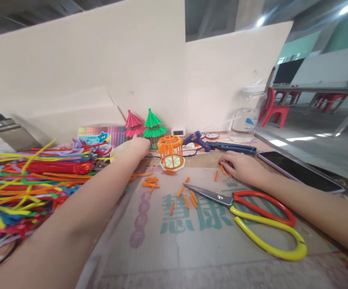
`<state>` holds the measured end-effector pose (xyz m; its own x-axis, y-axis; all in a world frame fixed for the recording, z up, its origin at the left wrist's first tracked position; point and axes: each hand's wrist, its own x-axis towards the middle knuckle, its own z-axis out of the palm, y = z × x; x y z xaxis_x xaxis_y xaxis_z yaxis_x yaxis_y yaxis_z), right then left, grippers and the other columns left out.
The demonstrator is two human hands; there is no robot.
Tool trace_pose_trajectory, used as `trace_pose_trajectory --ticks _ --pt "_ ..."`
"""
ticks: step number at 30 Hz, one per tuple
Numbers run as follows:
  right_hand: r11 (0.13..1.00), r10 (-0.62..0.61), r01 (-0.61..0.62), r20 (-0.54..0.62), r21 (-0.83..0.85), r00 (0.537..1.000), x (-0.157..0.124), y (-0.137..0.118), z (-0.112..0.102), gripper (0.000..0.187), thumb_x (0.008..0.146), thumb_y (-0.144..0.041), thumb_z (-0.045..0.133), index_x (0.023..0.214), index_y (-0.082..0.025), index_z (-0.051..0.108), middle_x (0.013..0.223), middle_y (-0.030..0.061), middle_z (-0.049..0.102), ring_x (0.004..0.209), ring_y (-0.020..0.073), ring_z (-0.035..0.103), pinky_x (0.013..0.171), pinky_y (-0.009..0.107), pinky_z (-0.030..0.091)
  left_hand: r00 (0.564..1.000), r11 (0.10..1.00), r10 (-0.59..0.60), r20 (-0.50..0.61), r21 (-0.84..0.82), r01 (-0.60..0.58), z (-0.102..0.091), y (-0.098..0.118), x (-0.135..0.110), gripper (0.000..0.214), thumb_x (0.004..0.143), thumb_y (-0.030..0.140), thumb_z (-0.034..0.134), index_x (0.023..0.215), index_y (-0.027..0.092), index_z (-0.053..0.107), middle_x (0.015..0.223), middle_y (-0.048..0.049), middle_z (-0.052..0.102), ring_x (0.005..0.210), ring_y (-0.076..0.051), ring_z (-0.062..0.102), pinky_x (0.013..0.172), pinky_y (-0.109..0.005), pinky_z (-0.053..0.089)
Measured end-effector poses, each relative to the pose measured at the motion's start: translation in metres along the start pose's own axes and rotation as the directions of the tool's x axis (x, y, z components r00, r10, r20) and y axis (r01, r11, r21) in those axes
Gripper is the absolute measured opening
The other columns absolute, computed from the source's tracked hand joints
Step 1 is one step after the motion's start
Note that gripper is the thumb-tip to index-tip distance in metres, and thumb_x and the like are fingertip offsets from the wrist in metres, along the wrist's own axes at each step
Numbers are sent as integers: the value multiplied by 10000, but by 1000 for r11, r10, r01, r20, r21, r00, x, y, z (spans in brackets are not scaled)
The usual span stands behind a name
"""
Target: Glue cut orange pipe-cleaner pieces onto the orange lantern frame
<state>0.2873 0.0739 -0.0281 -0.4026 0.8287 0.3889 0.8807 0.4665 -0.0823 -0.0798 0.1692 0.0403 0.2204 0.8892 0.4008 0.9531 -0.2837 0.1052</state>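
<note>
My left hand [135, 147] reaches to the back of the work surface, at the lower part of a pink pipe-cleaner pavilion [133, 123]; its fingers are mostly hidden. Beside it stands a green pavilion [154, 124] with a tiered roof. Just right of my left hand is an orange pipe-cleaner cage [170, 152] with a pale base. My right hand [237, 164] rests loosely on the cardboard [126, 257], fingers slightly bent and apart. Near its fingertips lie short orange pipe-cleaner pieces [216, 175]. Several more orange pieces [186, 202] are scattered by the scissors [222, 197].
Bundles of coloured pipe cleaners [41, 176] cover the left side. Toward the back lie a blue glue gun [196, 139], a dark-blue long-handled tool [234, 147] and a small digital clock [178, 132]. A water bottle [246, 114] and a phone [297, 170] are at right.
</note>
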Motion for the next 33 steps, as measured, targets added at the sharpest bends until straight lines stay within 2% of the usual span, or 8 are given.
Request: trace_pose_trajectory --ticks 6,8,14,17,21,23,28,33 --pt "1000 9 -9 -4 7 1000 1 -2 0 244 929 -234 464 932 -184 702 939 78 703 826 210 648 721 292 429 996 995 -44 -83 85 51 -66 14 -26 214 763 341 580 694 166 682 761 -127 705 874 -326 652 825 -428 414" --pt "1000 10 -10 -7 9 1000 2 -2 1 234 927 -229 469 927 -185 700 938 75 705 824 205 647 720 286 430 991 989 -90 -101 -124 77 -96 43 -49 272 765 445 609 783 192 709 775 -80 711 799 -274 660 767 -384 461" --pt "1000 9 -9 -33 1 999 2 -5 -2 215 919 -205 482 943 -185 695 979 82 711 872 207 650 762 284 435 930 664 363 55 -715 -217 -143 158 -139 313 782 444 674 1037 267 711 920 -20 729 847 -193 678 743 -313 548" --pt "1000 3 -3 -36 -1 999 2 -6 -3 220 928 -218 477 936 -182 694 951 85 709 861 205 647 763 283 437 960 628 277 -32 -751 -206 -128 145 -136 279 841 403 623 1071 259 687 994 -30 724 916 -190 673 820 -326 545" --pt "1000 -1 1 -31 21 1000 2 -7 -3 244 932 -241 469 897 -165 697 922 98 709 819 208 639 740 290 442 946 681 -218 -240 -732 -29 -77 66 -90 271 857 384 529 1015 186 626 984 -62 696 872 -194 659 816 -353 536" --pt "999 12 -10 -40 48 999 3 -7 -4 255 934 -253 459 896 -164 695 929 99 708 823 212 635 749 299 444 927 680 -329 -178 -726 102 -46 32 -76 351 778 280 557 1111 170 573 1116 -101 669 922 -210 656 809 -363 538" --pt "981 130 -116 -81 153 988 10 1 -10 264 933 -310 452 910 -164 671 887 88 714 795 211 641 738 316 471 987 678 -145 65 -721 147 17 14 -83 625 736 289 603 1329 148 464 1298 -169 590 1055 -261 643 848 -410 546" --pt "943 197 -184 -19 279 980 43 12 -9 327 885 -287 550 1169 -141 622 1147 131 704 961 209 680 837 313 512 998 702 -12 63 -710 53 37 23 -92 726 748 406 669 1393 173 429 1206 -132 641 1138 -276 605 954 -427 493"
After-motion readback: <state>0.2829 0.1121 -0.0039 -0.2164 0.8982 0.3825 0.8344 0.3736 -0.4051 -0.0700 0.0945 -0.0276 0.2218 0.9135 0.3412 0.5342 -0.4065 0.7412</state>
